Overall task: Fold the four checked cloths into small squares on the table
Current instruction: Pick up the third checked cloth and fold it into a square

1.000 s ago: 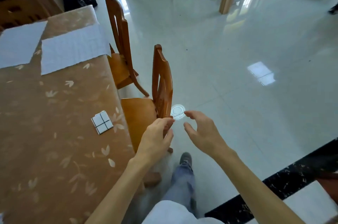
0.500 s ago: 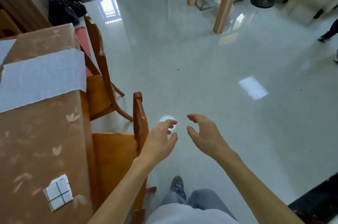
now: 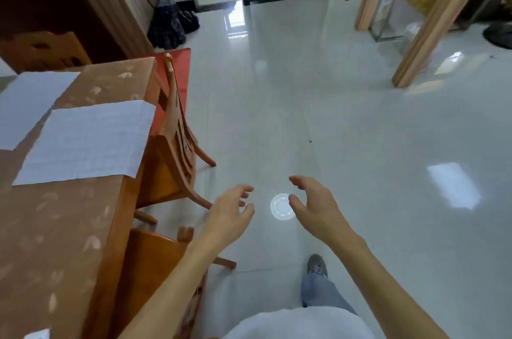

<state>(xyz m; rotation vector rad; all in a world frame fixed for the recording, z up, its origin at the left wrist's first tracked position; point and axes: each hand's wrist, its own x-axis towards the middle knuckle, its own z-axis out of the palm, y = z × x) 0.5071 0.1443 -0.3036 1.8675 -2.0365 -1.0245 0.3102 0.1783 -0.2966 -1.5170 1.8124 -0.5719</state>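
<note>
Two checked cloths lie spread flat on the brown table [image 3: 63,228]: one [image 3: 86,142] near the table's right edge, another [image 3: 30,103] further left, partly cut off. A small folded cloth square [image 3: 37,334] peeks in at the bottom left corner. My left hand [image 3: 230,214] and my right hand [image 3: 313,205] hover over the floor to the right of the table, both empty with fingers apart and curled. Neither touches a cloth or a chair.
Two wooden chairs stand along the table's right side: a far chair [image 3: 174,133] and a near chair [image 3: 158,264] by my left forearm. A white round lid [image 3: 281,205] lies on the glossy tiled floor between my hands. A wooden post [image 3: 426,31] stands at right.
My left hand has let go of the near chair's back. I have moved forward along the table, so the spread cloths are closer and the folded square has slid to the bottom left corner.
</note>
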